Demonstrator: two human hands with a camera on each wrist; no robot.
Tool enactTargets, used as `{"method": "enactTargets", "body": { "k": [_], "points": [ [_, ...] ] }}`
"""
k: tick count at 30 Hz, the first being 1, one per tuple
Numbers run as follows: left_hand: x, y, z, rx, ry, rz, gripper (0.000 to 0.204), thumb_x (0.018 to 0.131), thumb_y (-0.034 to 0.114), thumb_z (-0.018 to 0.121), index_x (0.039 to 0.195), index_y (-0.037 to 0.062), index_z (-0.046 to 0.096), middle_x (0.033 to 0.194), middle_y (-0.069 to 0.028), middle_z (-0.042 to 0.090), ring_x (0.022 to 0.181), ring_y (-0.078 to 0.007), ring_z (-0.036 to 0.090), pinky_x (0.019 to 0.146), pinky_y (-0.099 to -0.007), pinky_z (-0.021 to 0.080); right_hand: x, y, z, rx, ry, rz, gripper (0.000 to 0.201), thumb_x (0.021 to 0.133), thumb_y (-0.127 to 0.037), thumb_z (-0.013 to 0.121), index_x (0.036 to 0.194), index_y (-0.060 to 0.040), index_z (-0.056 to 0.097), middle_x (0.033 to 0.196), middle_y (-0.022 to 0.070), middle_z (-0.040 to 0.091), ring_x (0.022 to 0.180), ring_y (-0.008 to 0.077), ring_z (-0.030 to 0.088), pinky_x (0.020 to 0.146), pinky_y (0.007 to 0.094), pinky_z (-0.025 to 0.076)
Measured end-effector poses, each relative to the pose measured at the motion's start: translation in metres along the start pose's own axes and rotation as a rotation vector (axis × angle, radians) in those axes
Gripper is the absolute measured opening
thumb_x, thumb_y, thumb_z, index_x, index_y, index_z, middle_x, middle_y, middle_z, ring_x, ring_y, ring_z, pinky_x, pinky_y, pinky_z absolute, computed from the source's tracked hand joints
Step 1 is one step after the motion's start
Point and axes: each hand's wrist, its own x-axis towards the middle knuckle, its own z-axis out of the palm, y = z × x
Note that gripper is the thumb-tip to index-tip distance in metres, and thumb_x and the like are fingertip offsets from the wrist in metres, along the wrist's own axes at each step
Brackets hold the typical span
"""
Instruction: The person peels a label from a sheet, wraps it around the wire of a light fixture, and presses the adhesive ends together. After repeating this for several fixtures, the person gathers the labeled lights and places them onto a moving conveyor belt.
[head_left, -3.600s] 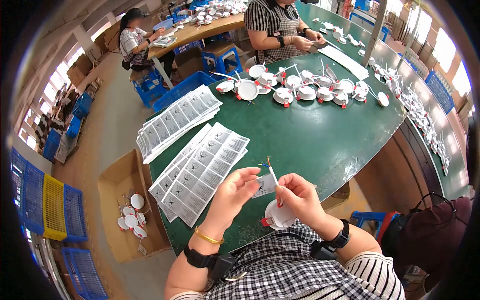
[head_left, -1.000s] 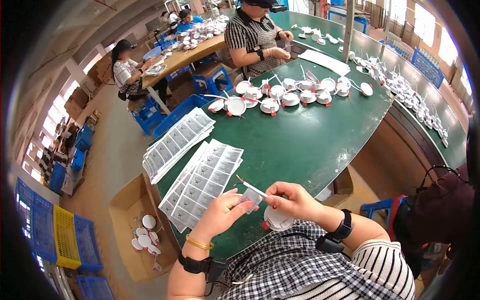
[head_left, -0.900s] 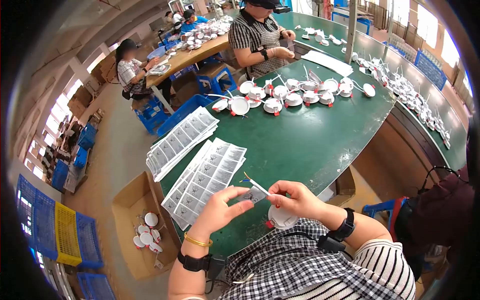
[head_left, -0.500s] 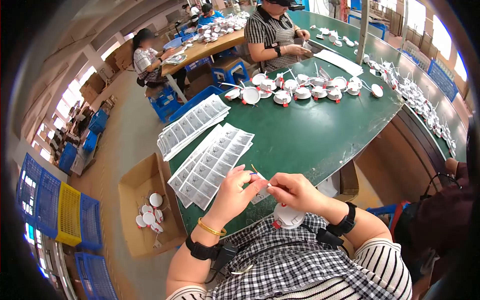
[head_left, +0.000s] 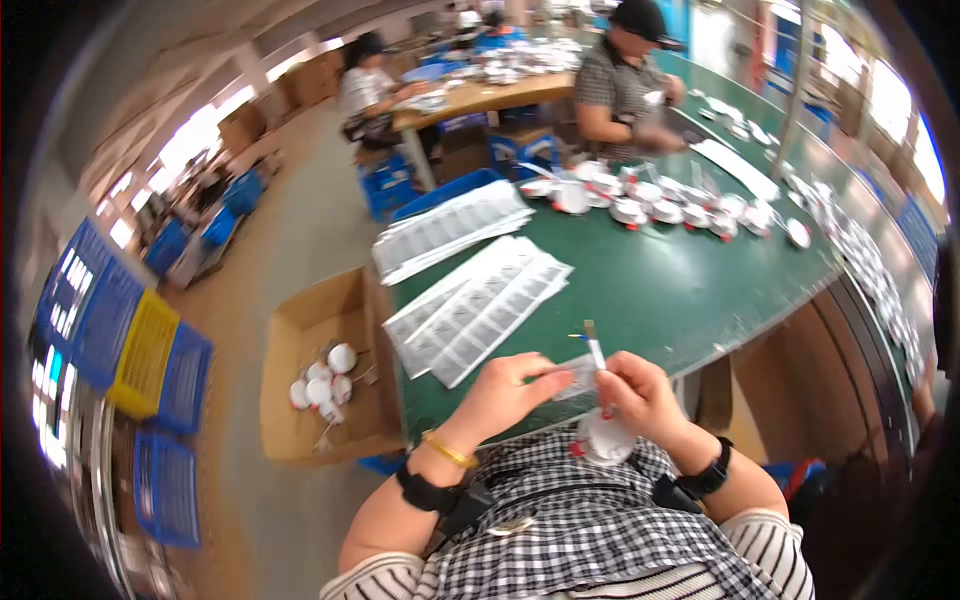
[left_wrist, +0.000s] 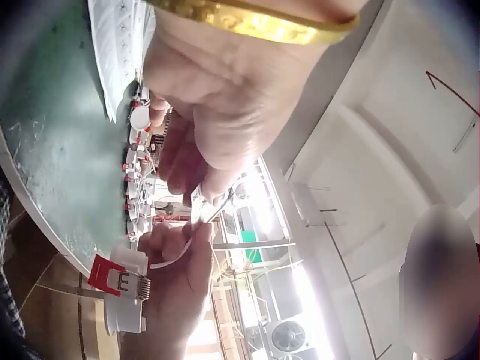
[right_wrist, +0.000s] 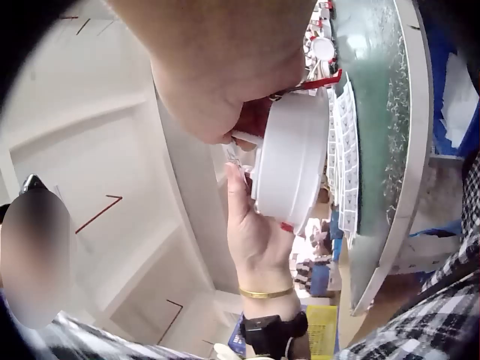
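I see the table (head_left: 690,275) in front of the person. At its near edge are the left hand (head_left: 512,392) with a label (head_left: 577,377), the right hand (head_left: 645,395) with a cord (head_left: 595,352), and one lamp (head_left: 607,438). On the table's left side lie a near pile of sheets (head_left: 480,310) and a far pile of sheets (head_left: 455,230). A bunch of lamps (head_left: 665,205) sits on its far part. Another person (head_left: 615,105) is behind the table. Just left of it, a box (head_left: 285,400) has lamps inside. Crates (head_left: 150,350) stand well left of the table.
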Motion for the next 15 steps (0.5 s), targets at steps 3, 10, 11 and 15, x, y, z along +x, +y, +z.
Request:
{"method": "enactTargets", "body": {
  "k": [3,10,11,15],
  "points": [
    [-0.008,0.004,-0.017,-0.112,0.007,-0.008,0.021,0.089,0.021,0.064,0.088,0.0001,0.065,0.076,-0.0084,0.063,0.073,-0.0142,0.057,0.066,-0.0295,0.045,0.011,-0.001,0.01,-0.002,-0.02,0.037,0.014,0.094,-0.011,0.054,0.084,-0.001,0.056,0.064,-0.0013,0.054,0.058,0.0058,0.051,0.052,0.0226,0.042],
    [-0.046,-0.001,-0.071,0.097,0.339,0.183,0.013,0.086,0.013,0.065,0.082,0.0008,0.062,0.075,-0.0104,0.06,0.07,-0.0237,0.056,0.065,-0.0338,0.044,0.063,-0.02,0.047,-0.05,-0.24,-0.033,0.01,0.093,-0.009,0.055,0.096,0.0007,0.058,0.077,0.0025,0.061,0.07,0.0088,0.059,0.063,0.0229,0.047],
    [-0.056,0.005,-0.086,0.148,0.401,0.183,0.011,0.084,0.011,0.065,0.081,0.001,0.062,0.076,-0.0105,0.06,0.07,-0.0242,0.056,0.065,-0.0345,0.044,0.068,-0.025,0.052,0.02,-0.239,0.005,0.012,0.093,-0.008,0.055,0.101,0.0008,0.058,0.083,0.0044,0.063,0.077,0.01,0.061,0.068,0.0231,0.049],
    [-0.085,0.013,-0.155,0.531,0.504,0.09,0.007,0.076,0.008,0.068,0.076,0.0039,0.063,0.075,-0.0105,0.062,0.075,-0.0297,0.059,0.07,-0.0388,0.045,0.098,-0.022,0.048,-0.099,-0.345,-0.214,0.022,0.092,-0.008,0.057,0.113,-0.0005,0.057,0.098,0.006,0.064,0.089,0.0137,0.06,0.079,0.0281,0.048]
  ]
}}
